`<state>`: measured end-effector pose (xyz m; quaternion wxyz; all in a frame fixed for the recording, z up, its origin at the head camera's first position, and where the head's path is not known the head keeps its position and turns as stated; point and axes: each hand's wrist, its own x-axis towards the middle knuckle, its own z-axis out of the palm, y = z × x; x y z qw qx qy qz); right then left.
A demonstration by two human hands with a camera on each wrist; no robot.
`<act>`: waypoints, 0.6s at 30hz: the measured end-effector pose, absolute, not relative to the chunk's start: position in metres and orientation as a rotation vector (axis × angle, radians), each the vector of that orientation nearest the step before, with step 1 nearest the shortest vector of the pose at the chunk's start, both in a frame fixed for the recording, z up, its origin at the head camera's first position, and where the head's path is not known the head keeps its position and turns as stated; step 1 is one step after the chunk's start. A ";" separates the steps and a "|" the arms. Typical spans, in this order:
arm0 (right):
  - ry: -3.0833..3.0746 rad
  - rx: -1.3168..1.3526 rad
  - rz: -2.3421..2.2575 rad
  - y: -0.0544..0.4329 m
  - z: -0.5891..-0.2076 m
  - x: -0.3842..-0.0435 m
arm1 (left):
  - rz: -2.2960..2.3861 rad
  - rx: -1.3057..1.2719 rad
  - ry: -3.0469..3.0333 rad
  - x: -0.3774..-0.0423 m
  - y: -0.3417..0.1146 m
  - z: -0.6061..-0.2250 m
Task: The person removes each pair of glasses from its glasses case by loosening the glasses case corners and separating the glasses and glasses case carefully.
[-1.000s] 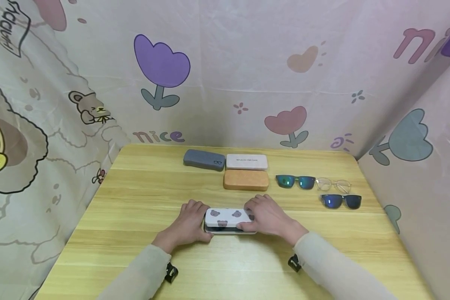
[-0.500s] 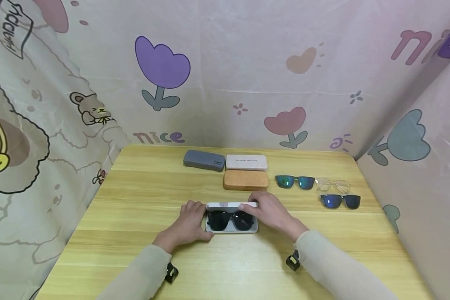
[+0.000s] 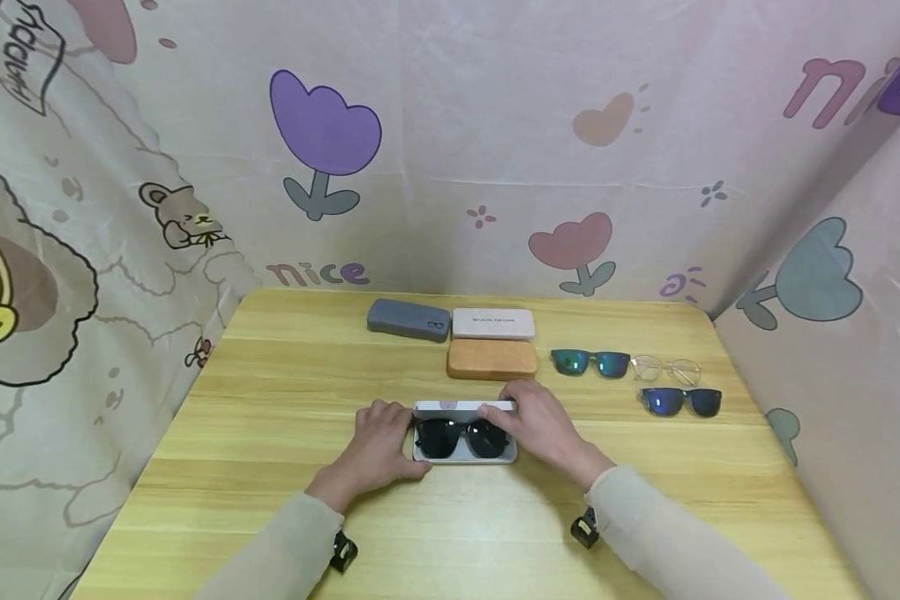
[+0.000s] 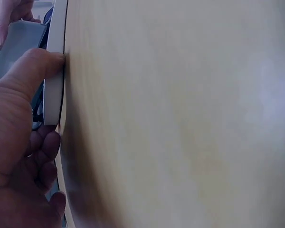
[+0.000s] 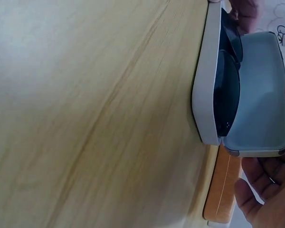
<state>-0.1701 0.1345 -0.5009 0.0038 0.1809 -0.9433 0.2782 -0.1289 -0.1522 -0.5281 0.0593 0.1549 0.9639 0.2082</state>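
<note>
A white glasses case [image 3: 465, 461] with a grey lining stands open on the table, in the middle of the head view. Inside it lie black sunglasses [image 3: 438, 439]. My left hand [image 3: 375, 446] grips the case's left end, the thumb [image 4: 47, 64] on its front wall and the fingers round the end. My right hand [image 3: 546, 427] holds the raised lid [image 5: 261, 90] at its right side, thumb on the upper edge. In the right wrist view the lid's grey inside shows, and the dark lenses [image 5: 227, 92] sit in the base.
Behind the case stand an orange glasses case [image 3: 492, 359], a white one [image 3: 493, 323] and a grey-blue one [image 3: 408, 320]. To the right lie green-lensed sunglasses [image 3: 590, 363], clear eyeglasses [image 3: 666, 369] and blue-lensed sunglasses [image 3: 682, 402]. Printed curtains [image 3: 450, 125] surround the wooden table [image 3: 270, 375].
The bear-print lid, nearly closed a second ago, has been lifted back by my right hand, uncovering the black sunglasses. My left hand has kept its grip on the base.
</note>
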 end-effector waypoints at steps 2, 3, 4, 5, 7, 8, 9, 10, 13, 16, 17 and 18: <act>-2.952 0.562 0.857 0.134 -0.501 -0.169 | 0.620 0.471 2.924 -0.130 -0.152 -0.529; -2.949 0.557 0.845 0.135 -0.501 -0.167 | 0.609 0.474 2.928 -0.130 -0.152 -0.529; -2.939 0.552 0.830 0.135 -0.501 -0.165 | 0.597 0.478 2.931 -0.131 -0.152 -0.529; -2.925 0.547 0.811 0.136 -0.501 -0.163 | 0.590 0.481 2.935 -0.131 -0.152 -0.530; -2.871 0.541 0.784 0.138 -0.500 -0.156 | 0.583 0.491 2.940 -0.132 -0.152 -0.530; -2.830 0.548 0.764 0.139 -0.500 -0.153 | 0.582 0.495 2.942 -0.132 -0.151 -0.529; -2.779 0.566 0.748 0.140 -0.500 -0.149 | 0.580 0.499 2.945 -0.132 -0.151 -0.529; -2.720 0.593 0.719 0.141 -0.499 -0.146 | 0.577 0.502 2.947 -0.132 -0.151 -0.529; -2.516 0.703 0.629 0.142 -0.499 -0.136 | 0.563 0.506 2.946 -0.132 -0.150 -0.528; -2.338 0.825 0.536 0.139 -0.501 -0.130 | 0.557 0.497 2.945 -0.133 -0.150 -0.527; -2.295 0.862 0.517 0.137 -0.502 -0.128 | 0.557 0.493 2.944 -0.133 -0.150 -0.527; -2.265 0.896 0.495 0.134 -0.504 -0.126 | 0.558 0.491 2.943 -0.133 -0.150 -0.526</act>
